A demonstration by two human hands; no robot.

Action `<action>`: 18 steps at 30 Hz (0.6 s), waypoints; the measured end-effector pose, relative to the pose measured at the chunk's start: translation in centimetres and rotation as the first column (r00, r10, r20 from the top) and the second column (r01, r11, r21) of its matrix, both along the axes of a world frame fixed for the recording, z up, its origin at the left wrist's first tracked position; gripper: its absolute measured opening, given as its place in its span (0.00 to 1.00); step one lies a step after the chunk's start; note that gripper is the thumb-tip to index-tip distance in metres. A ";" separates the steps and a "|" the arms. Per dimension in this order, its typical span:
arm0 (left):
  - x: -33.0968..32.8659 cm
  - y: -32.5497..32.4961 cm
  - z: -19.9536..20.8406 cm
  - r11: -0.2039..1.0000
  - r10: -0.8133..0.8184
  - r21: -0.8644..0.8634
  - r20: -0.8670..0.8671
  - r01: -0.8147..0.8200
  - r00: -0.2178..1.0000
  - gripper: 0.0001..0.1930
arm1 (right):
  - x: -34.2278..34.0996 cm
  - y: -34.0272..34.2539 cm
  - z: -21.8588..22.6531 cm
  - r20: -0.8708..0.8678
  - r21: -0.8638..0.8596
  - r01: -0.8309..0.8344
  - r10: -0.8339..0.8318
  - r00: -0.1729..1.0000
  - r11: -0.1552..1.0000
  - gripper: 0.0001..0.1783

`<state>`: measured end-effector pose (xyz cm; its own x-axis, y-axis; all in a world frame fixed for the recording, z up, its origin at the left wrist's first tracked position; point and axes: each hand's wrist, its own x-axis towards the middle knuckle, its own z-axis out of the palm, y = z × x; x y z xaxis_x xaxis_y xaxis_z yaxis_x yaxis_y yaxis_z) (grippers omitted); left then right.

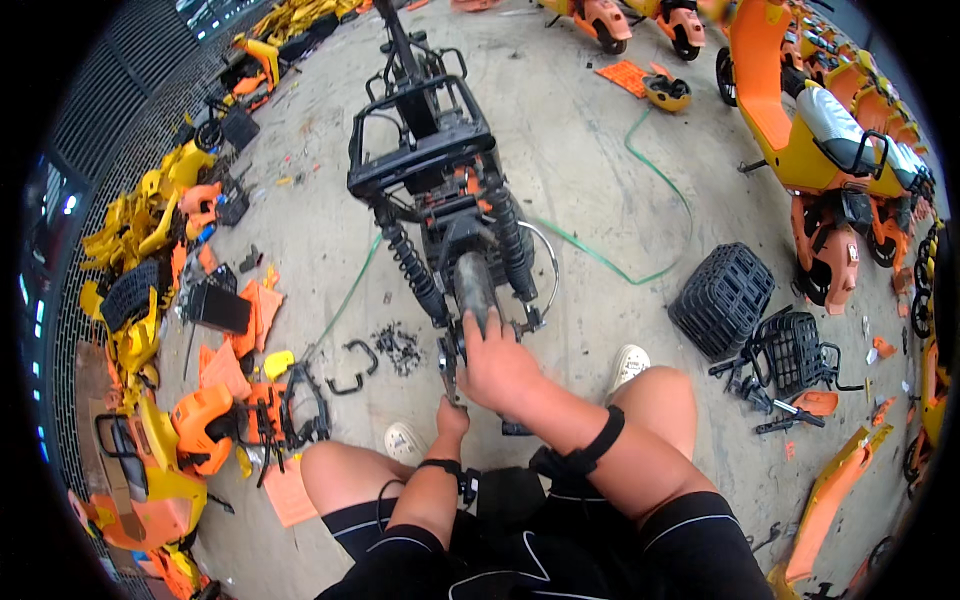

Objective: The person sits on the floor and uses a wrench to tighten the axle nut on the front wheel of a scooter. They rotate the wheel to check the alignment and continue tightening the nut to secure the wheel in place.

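Observation:
In front of me stands a stripped black scooter frame, with a rear rack and coil springs on both sides of its rear wheel. My right hand lies on top of the tyre, fingers stretched forward and slightly apart; its thumb side is partly hidden. Lower down, my left hand is closed beside the wheel's left side, next to dark metal parts near the axle. What its fingers hold is too small and hidden to make out. A silver cable curves on the wheel's right.
A black crate and a black wire basket lie on the right. Yellow-orange scooters stand beyond. Scooter body panels are heaped left. Small dark parts lie near the wheel; a green hose crosses the floor.

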<state>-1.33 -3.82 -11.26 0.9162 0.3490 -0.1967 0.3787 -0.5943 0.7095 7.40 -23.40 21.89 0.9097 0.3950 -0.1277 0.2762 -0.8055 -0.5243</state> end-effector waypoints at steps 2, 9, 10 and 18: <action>0.0 0.1 -1.3 0.997 -0.061 -0.043 0.188 0.070 0.980 0.15 | -0.5 0.3 1.2 -0.060 -0.014 -0.021 0.020 0.998 1.000 0.48; 0.1 -1.6 0.8 0.929 0.009 -0.371 0.023 0.001 1.000 0.19 | -0.7 0.8 -0.4 -0.105 -0.109 -0.010 -0.002 0.994 0.994 0.45; 0.2 -1.5 2.1 0.899 0.003 -0.438 0.012 0.003 1.000 0.19 | -0.9 0.9 -0.4 -0.093 -0.113 -0.015 0.004 0.996 0.993 0.44; 0.9 -1.6 6.0 0.928 -0.166 -0.319 0.112 0.194 0.980 0.20 | -1.5 1.7 -1.3 -0.060 -0.147 -0.036 0.027 0.998 0.988 0.43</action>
<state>-0.39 -5.47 -5.21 0.9753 0.1055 -0.1941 0.2199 -0.3772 0.8996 5.85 -21.65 20.62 0.8867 0.3961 -0.2386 0.2755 -0.8670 -0.4153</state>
